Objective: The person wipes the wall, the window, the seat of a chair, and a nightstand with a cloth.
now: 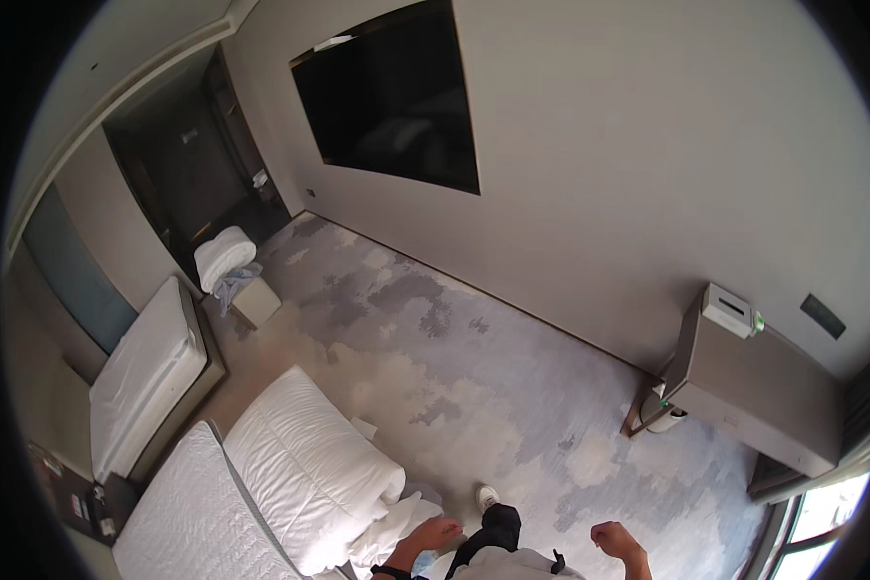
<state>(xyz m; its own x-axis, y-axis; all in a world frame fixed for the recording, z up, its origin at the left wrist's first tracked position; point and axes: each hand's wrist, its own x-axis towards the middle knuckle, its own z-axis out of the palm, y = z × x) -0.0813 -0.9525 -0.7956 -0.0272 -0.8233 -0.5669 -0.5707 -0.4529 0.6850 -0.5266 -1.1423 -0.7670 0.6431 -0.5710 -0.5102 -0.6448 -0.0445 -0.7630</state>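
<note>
My left hand (pixel 437 534), with a dark band on the wrist, hangs beside crumpled white bedding (pixel 398 525) at the bottom of the view. Its fingers are partly curled; whether they touch the cloth cannot be told. My right hand (pixel 612 540) is bent at the wrist over the carpet, its fingers curled in, with nothing seen in it. A folded white duvet (pixel 308 464) lies at the side of the near bed, against a bare white mattress (pixel 196 507). One white shoe of mine shows on the carpet.
A second bed with a bare mattress (pixel 148 377) stands at the left. Beyond it, a stool (pixel 259 303) bears white bedding and bluish cloth. A desk (pixel 761 384) with a white box (pixel 728 310) stands by the right wall, near the window. A television (pixel 398 101) hangs on the wall.
</note>
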